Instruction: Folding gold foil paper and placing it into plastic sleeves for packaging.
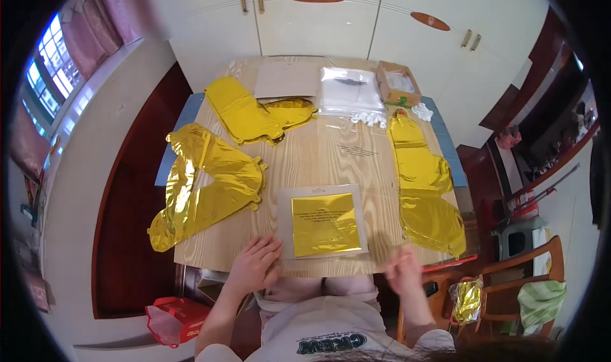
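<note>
1. Under everything, the wooden table (318, 158) is filling the middle of my view, with white cupboards (318, 18) standing beyond its far edge.
2. On the left half, a big crumpled gold foil balloon (203, 187) is sprawling toward the near left corner, partly hanging over the table edge.
3. Along the right side, another long gold foil balloon (423, 184) is lying from far to near, its near end reaching the table's right corner.
4. At the far left, a third gold foil piece (251, 113) is lying flat, just beside a beige sheet (286, 80).
5. At the far middle, a clear plastic bag (350, 91) is resting next to a small cardboard box (398, 83), with little white pieces (369, 117) just in front of it.
6. Right in front of me, near the near edge, a flat clear packet with a gold sheet inside (324, 222) is lying on the table.
7. My left hand (254, 266) is resting open, fingers spread, its fingertips touching the packet's near left corner.
8. My right hand (402, 269) is hovering by the table's near edge, right of the packet and apart from it; it is blurred, so I cannot tell whether it is open or closed.
</note>
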`<state>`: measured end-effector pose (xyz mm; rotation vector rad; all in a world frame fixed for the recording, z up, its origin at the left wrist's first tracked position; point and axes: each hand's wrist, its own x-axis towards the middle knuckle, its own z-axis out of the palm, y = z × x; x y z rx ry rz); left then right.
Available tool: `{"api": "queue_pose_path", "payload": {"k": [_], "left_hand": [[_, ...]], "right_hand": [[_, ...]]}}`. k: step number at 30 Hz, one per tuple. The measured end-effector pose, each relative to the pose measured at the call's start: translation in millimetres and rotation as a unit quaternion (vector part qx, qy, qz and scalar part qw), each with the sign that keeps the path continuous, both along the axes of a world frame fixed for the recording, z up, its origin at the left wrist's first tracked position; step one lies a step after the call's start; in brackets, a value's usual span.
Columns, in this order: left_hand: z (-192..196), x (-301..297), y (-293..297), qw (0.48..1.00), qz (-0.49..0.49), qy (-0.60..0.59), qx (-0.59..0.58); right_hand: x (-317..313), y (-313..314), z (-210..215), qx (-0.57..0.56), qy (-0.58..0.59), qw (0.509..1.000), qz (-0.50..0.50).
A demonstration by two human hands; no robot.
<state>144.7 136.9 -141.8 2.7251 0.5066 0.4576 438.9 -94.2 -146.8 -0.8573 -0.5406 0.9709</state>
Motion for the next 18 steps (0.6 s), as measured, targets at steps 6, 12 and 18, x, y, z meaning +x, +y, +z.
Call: {"api": "queue_pose_path", "payload": {"k": [6, 12, 18], "left_hand": [[10.3, -2.9, -1.1, 0.999, -0.036, 0.032, 0.004], [7.4, 7.1, -15.5, 0.996, -0.009, 0.029, 0.085], [1.7, 7.4, -20.7, 0.993, -0.040, 0.009, 0.109]], "right_hand": [[69.4, -72.1, 29.7, -0.139, -0.319, 0.897, -0.275], [26.1, -10.6, 54.2, -0.138, -0.783, 0.606, 0.021], [22.2, 11.4, 34.3, -0.136, -0.833, 0.526, 0.099]]}}
